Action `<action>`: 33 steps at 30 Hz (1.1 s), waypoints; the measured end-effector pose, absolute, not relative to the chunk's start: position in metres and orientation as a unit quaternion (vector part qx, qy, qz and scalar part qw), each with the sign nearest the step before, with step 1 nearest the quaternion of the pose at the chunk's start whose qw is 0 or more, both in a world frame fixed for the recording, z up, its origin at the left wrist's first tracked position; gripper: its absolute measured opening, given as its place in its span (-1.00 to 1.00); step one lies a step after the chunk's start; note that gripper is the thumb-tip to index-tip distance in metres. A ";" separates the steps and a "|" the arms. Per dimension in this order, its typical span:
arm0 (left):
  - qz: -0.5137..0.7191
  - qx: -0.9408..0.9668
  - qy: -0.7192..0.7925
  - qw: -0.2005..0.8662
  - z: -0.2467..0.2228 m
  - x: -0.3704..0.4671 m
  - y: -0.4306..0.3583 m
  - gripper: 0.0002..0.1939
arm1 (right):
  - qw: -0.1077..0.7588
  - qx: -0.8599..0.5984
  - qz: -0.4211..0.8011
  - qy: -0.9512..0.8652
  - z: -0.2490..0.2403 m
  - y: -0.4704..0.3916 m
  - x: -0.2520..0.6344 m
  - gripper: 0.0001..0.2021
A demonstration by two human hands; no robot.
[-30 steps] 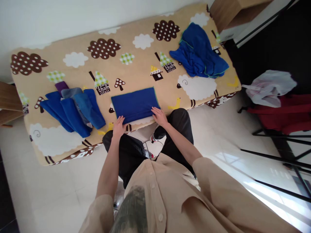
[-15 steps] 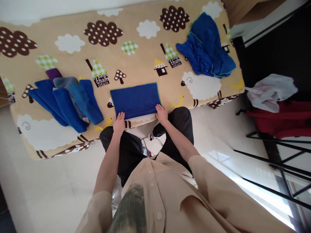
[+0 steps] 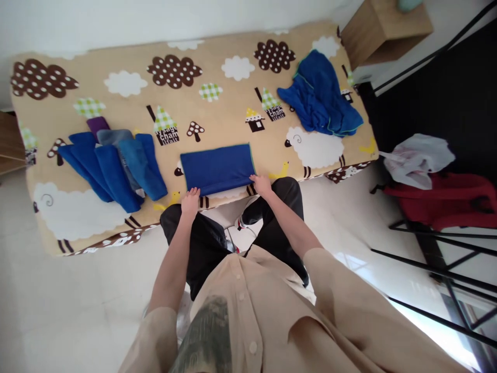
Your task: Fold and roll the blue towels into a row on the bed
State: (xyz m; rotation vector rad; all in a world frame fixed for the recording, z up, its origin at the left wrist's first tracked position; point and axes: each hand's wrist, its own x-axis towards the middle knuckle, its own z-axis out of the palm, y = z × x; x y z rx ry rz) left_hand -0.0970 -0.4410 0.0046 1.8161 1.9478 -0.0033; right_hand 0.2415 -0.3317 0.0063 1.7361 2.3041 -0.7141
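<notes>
A blue towel (image 3: 217, 168) with a thin green edge lies folded into a flat rectangle at the front of the patterned bedspread (image 3: 229, 122). My left hand (image 3: 190, 203) has its fingers curled over the towel's near left corner. At the near right corner, my right hand (image 3: 261, 185) pinches the edge between thumb and fingers. Several rolled cloths (image 3: 116, 166), mostly blue with a greyish one among them, lie side by side to the left. A crumpled blue towel (image 3: 320, 98) with green edging is heaped on the right.
A purple cloth (image 3: 98, 125) pokes out behind the rolls. To the right, a white plastic bag (image 3: 419, 158) rests by a red item (image 3: 446, 199) near black metal bars. A wooden box shelf (image 3: 384, 31) stands beyond the far right corner. My knees are against the front edge.
The view has tilted up slightly. My fingers, flatter on the towel before, are now curled at its near corners, and its near edge looks a little lifted.
</notes>
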 end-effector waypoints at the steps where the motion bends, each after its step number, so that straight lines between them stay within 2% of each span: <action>1: 0.005 0.653 0.715 0.248 0.006 -0.098 -0.444 -0.39 | 0.082 0.586 -0.247 0.767 0.008 -0.335 0.244 -0.49; 5: 0.068 0.602 0.734 0.306 0.009 -0.105 -0.453 -0.44 | 0.040 0.597 -0.290 0.747 0.009 -0.346 0.254 -0.50; 9: 0.133 0.574 0.746 0.310 0.007 -0.112 -0.451 -0.55 | -0.034 0.589 -0.333 0.736 0.004 -0.351 0.264 -0.48; 15: 0.145 0.554 0.755 0.321 -0.002 -0.116 -0.442 -0.58 | -0.123 0.594 -0.366 0.706 -0.008 -0.348 0.270 -0.50; 18: 0.170 0.523 0.769 0.325 -0.009 -0.118 -0.438 -0.66 | -0.171 0.617 -0.391 0.661 -0.017 -0.342 0.269 -0.52; 25: 0.284 0.429 0.784 0.347 -0.031 -0.125 -0.427 -0.67 | -0.319 0.634 -0.482 0.513 -0.038 -0.328 0.261 -0.75; 28: 0.312 0.405 0.787 0.346 -0.038 -0.126 -0.426 -0.67 | -0.345 0.631 -0.499 0.483 -0.047 -0.325 0.259 -0.74; 33: 0.304 0.373 0.817 0.317 -0.038 -0.127 -0.424 -0.67 | -0.340 0.636 -0.481 0.498 -0.061 -0.321 0.264 -0.59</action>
